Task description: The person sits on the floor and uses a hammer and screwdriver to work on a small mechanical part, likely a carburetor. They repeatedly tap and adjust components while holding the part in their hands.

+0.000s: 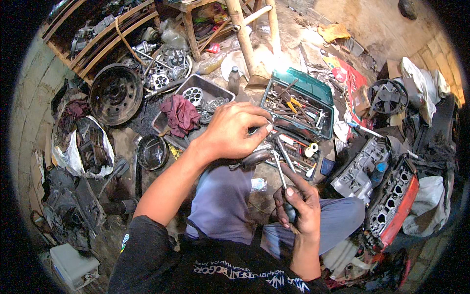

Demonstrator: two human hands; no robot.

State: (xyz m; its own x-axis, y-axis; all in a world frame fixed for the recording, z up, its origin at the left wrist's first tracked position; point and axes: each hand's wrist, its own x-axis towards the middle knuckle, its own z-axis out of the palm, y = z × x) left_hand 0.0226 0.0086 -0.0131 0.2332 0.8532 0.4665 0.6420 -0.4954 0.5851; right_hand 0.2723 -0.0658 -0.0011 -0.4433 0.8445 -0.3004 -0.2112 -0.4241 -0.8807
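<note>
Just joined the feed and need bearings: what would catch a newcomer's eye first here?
The two hands at centre: the right hand grips a screwdriver by its dark handle, its shaft pointing up toward a small part pinched in the left hand. Just beyond lies an open green toolbox full of tools, and at far right a red-edged engine cylinder head.

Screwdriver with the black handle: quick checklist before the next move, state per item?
1. Right hand grips the black-handled screwdriver by its handle: ok.
2. Screwdriver tip meets the small dark metal part over the knee: cannot tell, too small.
3. Left hand pinches that part at its fingertips: ok.
4. Open green plastic toolbox sits just beyond the hands: ok.
5. Grey metal tray with the maroon rag lies apart from the hands: ok.
</note>
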